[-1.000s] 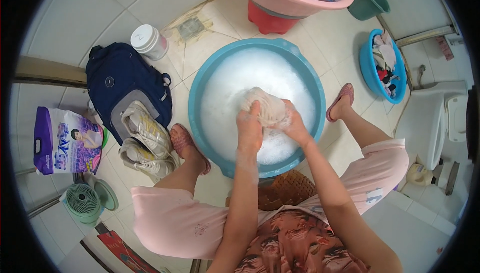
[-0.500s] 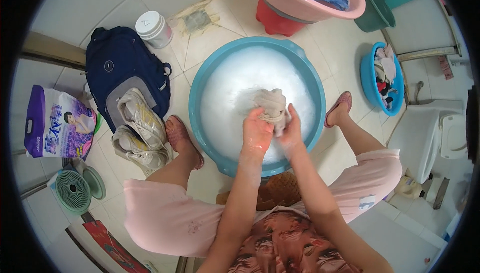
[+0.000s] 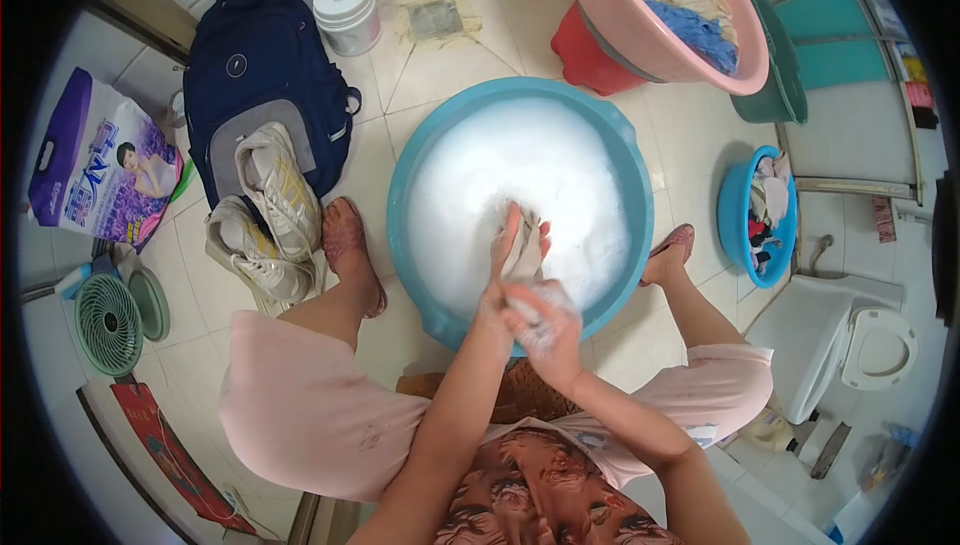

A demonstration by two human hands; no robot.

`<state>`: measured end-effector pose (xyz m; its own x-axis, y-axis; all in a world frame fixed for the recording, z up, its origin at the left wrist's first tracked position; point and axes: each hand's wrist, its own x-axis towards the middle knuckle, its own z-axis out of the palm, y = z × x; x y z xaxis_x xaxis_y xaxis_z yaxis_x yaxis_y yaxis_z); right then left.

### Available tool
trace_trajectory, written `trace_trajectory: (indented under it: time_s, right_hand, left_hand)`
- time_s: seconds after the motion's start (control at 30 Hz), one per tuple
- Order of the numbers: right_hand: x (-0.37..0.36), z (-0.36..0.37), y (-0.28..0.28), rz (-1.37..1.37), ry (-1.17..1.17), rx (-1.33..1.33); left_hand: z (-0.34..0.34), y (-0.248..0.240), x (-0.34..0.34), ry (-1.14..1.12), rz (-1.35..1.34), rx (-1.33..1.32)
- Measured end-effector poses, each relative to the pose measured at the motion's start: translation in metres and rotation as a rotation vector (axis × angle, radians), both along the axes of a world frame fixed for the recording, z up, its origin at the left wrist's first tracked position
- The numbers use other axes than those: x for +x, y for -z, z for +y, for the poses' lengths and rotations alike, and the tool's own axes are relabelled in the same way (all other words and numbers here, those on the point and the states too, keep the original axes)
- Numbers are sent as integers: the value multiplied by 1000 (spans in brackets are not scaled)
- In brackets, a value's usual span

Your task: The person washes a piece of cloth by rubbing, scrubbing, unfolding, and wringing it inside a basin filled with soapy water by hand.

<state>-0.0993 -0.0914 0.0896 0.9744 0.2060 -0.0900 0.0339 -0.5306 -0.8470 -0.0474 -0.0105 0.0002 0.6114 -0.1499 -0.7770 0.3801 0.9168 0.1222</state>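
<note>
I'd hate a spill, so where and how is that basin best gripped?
Probably by the rim, held at left and right from outside, ahead of the feet: the basin is wide and round, suds cover its middle, and a foot stands close on each side.

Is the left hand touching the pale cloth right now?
Touching. The head view shows the left hand holding the pale cloth, which lies between its thumb and fingers.

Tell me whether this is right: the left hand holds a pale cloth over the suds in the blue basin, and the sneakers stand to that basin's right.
No: the head view shows the sneakers to the left of the blue basin. The left hand does hold a pale cloth over its suds.
</note>
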Motion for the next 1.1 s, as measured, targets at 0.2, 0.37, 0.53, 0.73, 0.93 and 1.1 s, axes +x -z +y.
trace_trajectory:
  time_s: [0.2,0.37,0.53,0.73,0.93,1.1]
  right_hand:
    - [91,9,25,-110,344,12]
    - [13,18,8,-328,-49,18]
    - [80,11,29,-231,299,-240]
    - [26,18,14,-359,48,-57]
    - [95,9,16,-337,382,-165]
    - [34,24,3,-346,196,-42]
  left_hand:
    - [-32,-9,-4,-172,-54,-31]
    - [-2,1,2,-183,-85,-107]
    - [-28,0,2,-145,-10,-48]
    - [-1,-7,6,-59,-5,10]
    - [-28,-24,-3,-100,6,-64]
    - [-5,-22,7,-111,-49,17]
